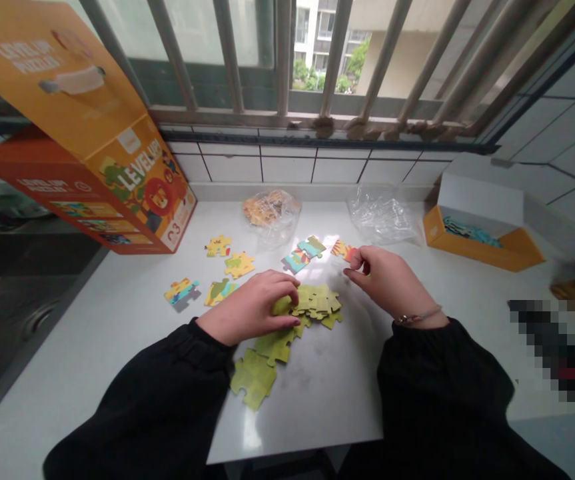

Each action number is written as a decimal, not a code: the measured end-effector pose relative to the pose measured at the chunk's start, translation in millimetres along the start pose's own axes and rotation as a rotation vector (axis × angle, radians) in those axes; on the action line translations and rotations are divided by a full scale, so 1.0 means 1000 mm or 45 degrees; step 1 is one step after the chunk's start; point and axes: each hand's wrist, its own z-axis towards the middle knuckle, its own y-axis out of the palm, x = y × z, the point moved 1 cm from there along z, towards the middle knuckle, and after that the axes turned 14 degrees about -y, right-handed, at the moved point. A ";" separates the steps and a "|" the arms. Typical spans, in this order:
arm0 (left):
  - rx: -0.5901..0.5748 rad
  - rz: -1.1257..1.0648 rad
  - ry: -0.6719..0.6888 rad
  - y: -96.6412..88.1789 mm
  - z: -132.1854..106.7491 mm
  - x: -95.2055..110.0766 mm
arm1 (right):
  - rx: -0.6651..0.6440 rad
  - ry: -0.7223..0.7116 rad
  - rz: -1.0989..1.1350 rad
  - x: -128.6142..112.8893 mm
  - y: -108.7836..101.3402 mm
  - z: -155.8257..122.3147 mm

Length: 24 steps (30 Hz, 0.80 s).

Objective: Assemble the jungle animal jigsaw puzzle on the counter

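My left hand [262, 303] curls its thumb and fingers around the left end of a pile of green-backed puzzle pieces [317, 301] on the white counter. More green-backed pieces [254, 378] trail from the pile towards me, overlapping. My right hand [387, 279] is beside an orange-and-red puzzle piece [342, 250] lying on the counter. Its index finger is at the piece's right edge, with the thumb a little apart below. Left of that piece are two teal picture pieces [304, 254]. Yellow pieces [240, 265] lie picture side up beyond my left hand.
An orange puzzle box [142, 193] stands with its lid up at the back left, near a dark sink [32, 320]. A bag of pieces [270, 208] and a crumpled clear bag [384, 213] lie by the wall. An open box [482, 243] with blue pieces sits right.
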 end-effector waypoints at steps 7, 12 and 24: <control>-0.009 0.000 -0.002 -0.001 0.000 0.000 | -0.101 -0.013 -0.081 0.024 0.000 -0.009; -0.030 0.008 0.008 -0.001 0.000 0.000 | -0.272 0.301 -0.305 0.059 -0.006 -0.026; -0.069 0.003 -0.001 -0.003 0.001 0.001 | -0.219 0.412 -0.262 0.045 -0.014 -0.022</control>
